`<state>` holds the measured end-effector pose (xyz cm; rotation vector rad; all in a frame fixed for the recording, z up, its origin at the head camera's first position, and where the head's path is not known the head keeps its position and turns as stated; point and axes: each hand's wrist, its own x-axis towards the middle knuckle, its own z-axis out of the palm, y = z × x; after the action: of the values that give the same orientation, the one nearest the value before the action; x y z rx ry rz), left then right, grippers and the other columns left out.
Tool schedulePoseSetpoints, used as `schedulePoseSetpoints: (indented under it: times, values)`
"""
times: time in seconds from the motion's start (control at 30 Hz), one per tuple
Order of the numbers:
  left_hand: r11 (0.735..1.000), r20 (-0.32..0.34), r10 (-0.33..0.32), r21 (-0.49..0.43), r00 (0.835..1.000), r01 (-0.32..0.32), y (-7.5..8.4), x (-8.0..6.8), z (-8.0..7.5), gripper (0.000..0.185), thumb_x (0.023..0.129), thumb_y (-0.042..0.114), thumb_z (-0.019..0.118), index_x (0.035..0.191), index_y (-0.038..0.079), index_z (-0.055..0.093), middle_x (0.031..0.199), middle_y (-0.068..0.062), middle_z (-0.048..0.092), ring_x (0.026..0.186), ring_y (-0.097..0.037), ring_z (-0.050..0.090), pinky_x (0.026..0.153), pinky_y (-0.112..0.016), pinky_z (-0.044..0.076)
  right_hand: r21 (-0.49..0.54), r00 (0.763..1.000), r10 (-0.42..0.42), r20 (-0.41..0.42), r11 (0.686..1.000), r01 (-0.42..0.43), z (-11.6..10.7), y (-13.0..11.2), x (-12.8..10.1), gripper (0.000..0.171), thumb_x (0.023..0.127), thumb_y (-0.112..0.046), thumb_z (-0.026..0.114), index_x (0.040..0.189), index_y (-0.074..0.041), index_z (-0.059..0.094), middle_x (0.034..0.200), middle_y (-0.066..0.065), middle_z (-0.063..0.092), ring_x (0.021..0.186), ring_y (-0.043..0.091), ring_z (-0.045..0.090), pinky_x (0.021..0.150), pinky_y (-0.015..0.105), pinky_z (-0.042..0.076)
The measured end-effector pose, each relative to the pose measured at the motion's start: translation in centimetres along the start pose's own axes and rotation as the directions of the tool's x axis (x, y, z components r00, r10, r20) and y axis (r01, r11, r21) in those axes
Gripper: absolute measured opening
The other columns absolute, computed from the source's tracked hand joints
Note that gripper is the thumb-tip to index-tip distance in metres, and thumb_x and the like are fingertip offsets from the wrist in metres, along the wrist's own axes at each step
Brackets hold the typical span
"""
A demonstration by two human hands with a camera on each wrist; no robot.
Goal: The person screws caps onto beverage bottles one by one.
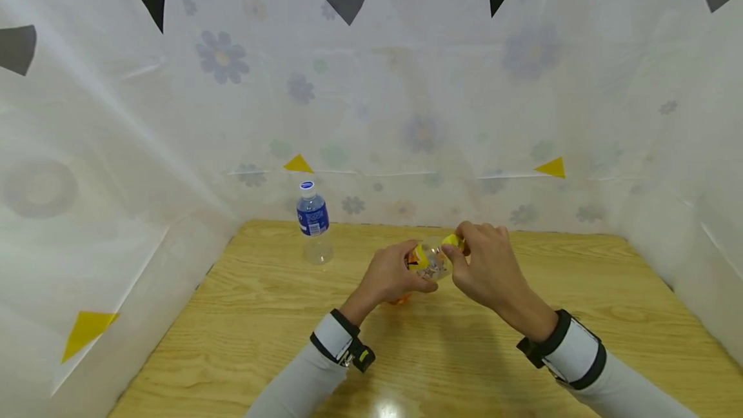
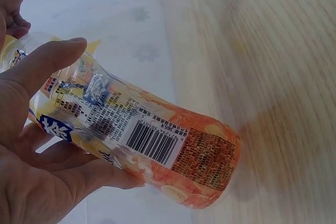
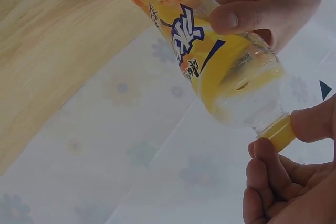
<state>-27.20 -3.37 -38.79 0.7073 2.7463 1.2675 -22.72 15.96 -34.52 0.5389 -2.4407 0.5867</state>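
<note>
A clear plastic bottle [image 1: 430, 263] with an orange and yellow label is held tilted above the wooden table [image 1: 261, 315]. My left hand [image 1: 393, 274] grips its body, thumb across the label [image 2: 131, 129]. My right hand [image 1: 484, 263] pinches the yellow cap [image 1: 453, 241] at the bottle's top. In the right wrist view the bottle [image 3: 220, 66] looks empty, and its yellow cap [image 3: 278, 134] sits between the thumb and the fingers [image 3: 262, 166]. In the left wrist view the orange bottom end [image 2: 210, 166] hangs above the table.
A small water bottle [image 1: 313, 223] with a blue label and cap stands upright at the table's back left. White flowered sheeting [image 1: 406, 95] with black and yellow triangles walls the table on three sides.
</note>
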Motion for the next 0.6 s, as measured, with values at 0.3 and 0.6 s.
schedulePoseSetpoints:
  times: [0.3, 0.6]
  values:
    - [1.000, 0.001, -0.010, 0.004, 1.000, 0.010, 0.0, 0.1, 0.0, 0.059, 0.074, 0.036, 0.090, 0.126, 0.021, 0.066, 0.099, 0.004, 0.071, 0.082, -0.009, 0.062, 0.069, -0.026, 0.051, -0.040, 0.985, 0.072, 0.159, 0.997, -0.066, -1.5, -0.6, -0.2, 0.053, 0.094, -0.030, 0.072, 0.138, -0.006, 0.056, 0.112, 0.018, 0.068, 0.106, 0.041, 0.060, 0.089, 0.059, 0.035]
    - [1.000, 0.013, -0.015, -0.008, 1.000, 0.016, -0.2, 0.2, 0.0, 0.059, 0.074, 0.036, 0.090, 0.126, 0.022, 0.066, 0.098, 0.006, 0.070, 0.081, -0.006, 0.062, 0.068, -0.024, 0.051, 0.008, 0.991, -0.003, 0.131, 1.000, 0.002, -1.6, -0.9, -0.4, 0.039, 0.091, 0.002, 0.066, 0.129, -0.007, 0.064, 0.114, 0.018, 0.071, 0.107, 0.043, 0.062, 0.094, 0.062, 0.036]
